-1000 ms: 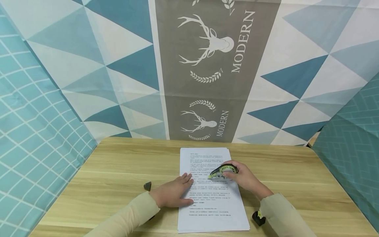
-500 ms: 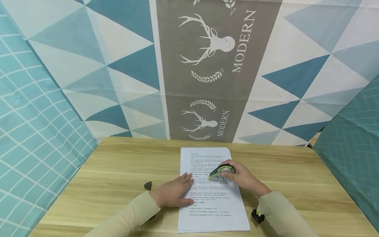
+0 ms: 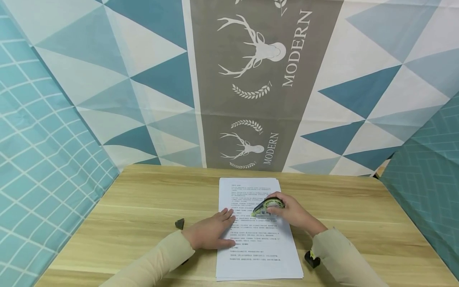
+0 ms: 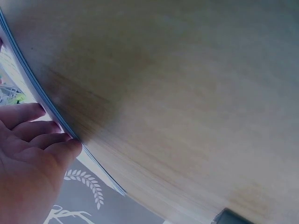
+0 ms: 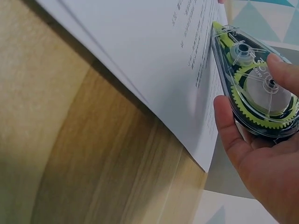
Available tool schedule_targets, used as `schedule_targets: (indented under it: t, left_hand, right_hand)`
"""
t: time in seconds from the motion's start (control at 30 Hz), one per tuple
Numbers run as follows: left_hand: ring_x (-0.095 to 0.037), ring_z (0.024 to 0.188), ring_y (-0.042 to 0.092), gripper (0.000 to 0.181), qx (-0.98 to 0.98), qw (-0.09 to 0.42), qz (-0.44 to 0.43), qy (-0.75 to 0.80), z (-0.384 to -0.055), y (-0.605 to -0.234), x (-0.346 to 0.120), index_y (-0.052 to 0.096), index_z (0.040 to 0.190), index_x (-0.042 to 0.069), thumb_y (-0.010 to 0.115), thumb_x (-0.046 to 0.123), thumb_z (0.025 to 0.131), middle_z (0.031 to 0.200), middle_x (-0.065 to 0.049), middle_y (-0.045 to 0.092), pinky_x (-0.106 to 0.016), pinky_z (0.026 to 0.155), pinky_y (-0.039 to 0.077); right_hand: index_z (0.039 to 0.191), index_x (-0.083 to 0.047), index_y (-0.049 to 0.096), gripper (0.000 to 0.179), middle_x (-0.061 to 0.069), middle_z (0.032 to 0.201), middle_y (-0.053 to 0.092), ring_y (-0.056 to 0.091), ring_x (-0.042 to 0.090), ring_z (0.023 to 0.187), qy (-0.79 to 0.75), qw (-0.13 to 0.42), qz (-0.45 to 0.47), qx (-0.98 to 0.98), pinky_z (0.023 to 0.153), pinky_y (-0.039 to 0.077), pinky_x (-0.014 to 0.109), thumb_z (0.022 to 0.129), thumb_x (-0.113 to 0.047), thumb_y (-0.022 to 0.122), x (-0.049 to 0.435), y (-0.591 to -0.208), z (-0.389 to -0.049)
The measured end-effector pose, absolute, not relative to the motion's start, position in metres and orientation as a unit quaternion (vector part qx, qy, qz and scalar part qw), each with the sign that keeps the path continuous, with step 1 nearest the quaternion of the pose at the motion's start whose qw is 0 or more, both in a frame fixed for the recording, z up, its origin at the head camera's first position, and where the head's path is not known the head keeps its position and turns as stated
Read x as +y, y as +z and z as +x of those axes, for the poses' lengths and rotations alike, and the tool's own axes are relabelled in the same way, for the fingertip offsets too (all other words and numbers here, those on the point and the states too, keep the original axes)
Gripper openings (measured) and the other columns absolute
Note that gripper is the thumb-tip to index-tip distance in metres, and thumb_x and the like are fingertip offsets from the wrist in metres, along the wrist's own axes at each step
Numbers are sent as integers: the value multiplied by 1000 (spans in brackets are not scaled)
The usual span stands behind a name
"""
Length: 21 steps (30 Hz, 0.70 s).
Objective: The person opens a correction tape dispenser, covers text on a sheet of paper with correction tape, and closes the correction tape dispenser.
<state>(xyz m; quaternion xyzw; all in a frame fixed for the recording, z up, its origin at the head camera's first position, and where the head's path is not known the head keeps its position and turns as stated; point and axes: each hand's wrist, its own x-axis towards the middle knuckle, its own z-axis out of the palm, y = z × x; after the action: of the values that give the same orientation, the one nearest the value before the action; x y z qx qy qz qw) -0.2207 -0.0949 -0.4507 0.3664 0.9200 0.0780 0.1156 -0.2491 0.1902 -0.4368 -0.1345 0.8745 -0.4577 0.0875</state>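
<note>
A stack of printed paper [image 3: 258, 269] lies upright on the wooden table, lines of small text on its top sheet. Over its left edge rests my left hand [image 3: 213, 231], fingers extended and thumb spread on the page. My right hand [image 3: 295, 213] grips a correction tape dispenser [image 3: 267, 206], clear-bodied with black and lime-green parts. In the right wrist view the thumb lies on the flat side of the dispenser [image 5: 261, 84] and the other fingers support it from below. Its green nose points left, right at the printed lines near the page's middle.
A small black wedge-shaped object [image 3: 179, 224] lies left of the left hand. Beside the right sleeve is another black object [image 3: 312, 259] with a yellow-green part. A patterned cloth [image 3: 247, 79] hangs behind the table [image 3: 154, 195].
My right hand has shifted slightly left with the dispenser, whose angle has changed a little. The left hand stays in place on the paper.
</note>
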Motion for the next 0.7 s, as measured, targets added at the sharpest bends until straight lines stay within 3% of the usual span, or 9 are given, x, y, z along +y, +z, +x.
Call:
schedule_targets:
  t: [0.7]
  left_hand:
    - [-32,142,25,75,920,118,365,81,-221,-449,-95,38,142,2,52,53,89,152,-17,29,-40,116,27]
  right_hand:
    - [113,-21,57,25,-3,105,61,55,14,98,-397,95,-171,897,86,43,36,89,-22,63,186,-430,-253]
